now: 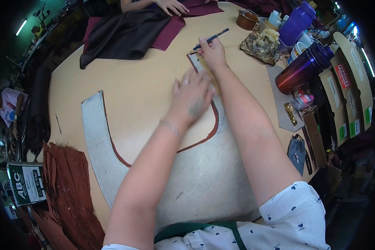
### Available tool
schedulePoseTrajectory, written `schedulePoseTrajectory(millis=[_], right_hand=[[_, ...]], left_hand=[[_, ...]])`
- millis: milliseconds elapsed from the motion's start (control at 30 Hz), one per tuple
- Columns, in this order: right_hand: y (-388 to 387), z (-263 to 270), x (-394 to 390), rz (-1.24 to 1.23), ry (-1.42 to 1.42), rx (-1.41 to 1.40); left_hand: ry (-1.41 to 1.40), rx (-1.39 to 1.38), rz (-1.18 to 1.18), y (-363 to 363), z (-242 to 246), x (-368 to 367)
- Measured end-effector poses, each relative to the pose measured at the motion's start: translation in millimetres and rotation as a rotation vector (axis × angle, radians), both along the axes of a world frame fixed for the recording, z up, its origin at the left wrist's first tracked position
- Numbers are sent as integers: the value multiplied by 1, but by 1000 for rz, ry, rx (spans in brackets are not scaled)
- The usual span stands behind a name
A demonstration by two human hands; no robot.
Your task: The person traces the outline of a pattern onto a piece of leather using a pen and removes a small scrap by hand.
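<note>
A large pale grey U-shaped sheet [203, 184] with a red-brown inner edge lies before me, its two arms pointing away. My right hand [214, 54] holds a dark blue pen or pencil [217, 35], its tip by the far end of the sheet's right arm. My left hand [193, 97], slightly blurred, rests over that same arm with fingers spread; it grips nothing. Part of the right arm is hidden beneath my hands. A second arm of the sheet [93, 112] extends to the left.
Dark fabric [125, 37] over maroon pieces lies at the back, near another person's hand [172, 6]. On the right are a crumpled yellowish lump [262, 47], a purple-red bottle [301, 70] and a brown mug [247, 20]. Ragged brown sheets [70, 184] lie at left.
</note>
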State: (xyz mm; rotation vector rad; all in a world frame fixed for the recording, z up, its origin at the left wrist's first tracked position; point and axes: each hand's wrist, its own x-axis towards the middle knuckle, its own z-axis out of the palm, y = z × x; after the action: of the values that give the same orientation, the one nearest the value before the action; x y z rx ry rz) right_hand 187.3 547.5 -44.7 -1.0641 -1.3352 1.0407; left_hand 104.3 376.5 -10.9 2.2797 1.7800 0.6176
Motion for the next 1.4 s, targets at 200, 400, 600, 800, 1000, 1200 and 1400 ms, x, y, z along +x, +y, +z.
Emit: schedulePoseTrajectory(millis=[200, 400, 600, 800, 1000, 1200, 1400], right_hand=[[1, -2, 2, -41, 38, 52], [0, 1, 0, -44, -21, 39], [-4, 7, 1, -50, -108, 13], [-13, 14, 3, -7, 125, -36], [-27, 19, 2, 205, 131, -104], [-23, 18, 5, 183, 145, -120], [-9, 13, 10, -18, 153, -3]], left_hand=[[209, -118, 158, 56, -10, -5], [213, -98, 170, 55, -13, -5], [224, -83, 181, 54, -13, -4], [-283, 7, 222, 62, -20, -15], [-558, 289, 317, 66, -30, -25], [-595, 212, 340, 62, -25, -26], [-35, 226, 229, 54, -24, -13]])
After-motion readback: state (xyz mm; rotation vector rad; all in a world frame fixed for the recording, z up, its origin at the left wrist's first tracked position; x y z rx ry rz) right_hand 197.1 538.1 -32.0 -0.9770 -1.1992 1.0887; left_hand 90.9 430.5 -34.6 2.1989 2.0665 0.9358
